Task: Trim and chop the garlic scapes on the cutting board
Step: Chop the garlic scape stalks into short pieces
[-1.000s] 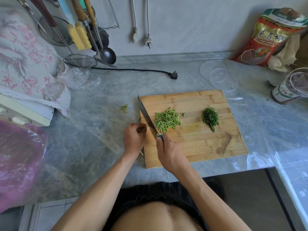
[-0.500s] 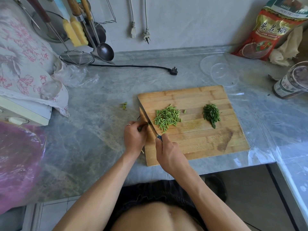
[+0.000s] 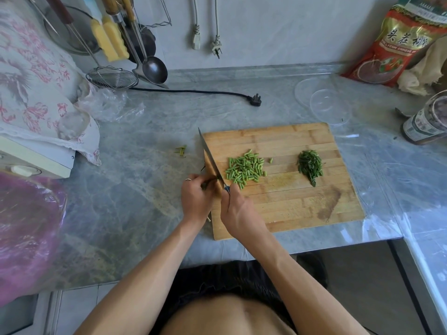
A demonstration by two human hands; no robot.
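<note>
- Careful: your left hand (image 3: 196,199) pinches scape stubs (image 3: 210,182) right against the knife (image 3: 210,160); fingertips could get nicked.
- Right hand (image 3: 238,209) grips the handle; stubs may roll.

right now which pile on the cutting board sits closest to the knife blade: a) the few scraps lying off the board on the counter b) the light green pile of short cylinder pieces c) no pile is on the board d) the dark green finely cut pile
b: the light green pile lies just right of the knife on the cutting board, while the dark green pile sits farther right.
</note>
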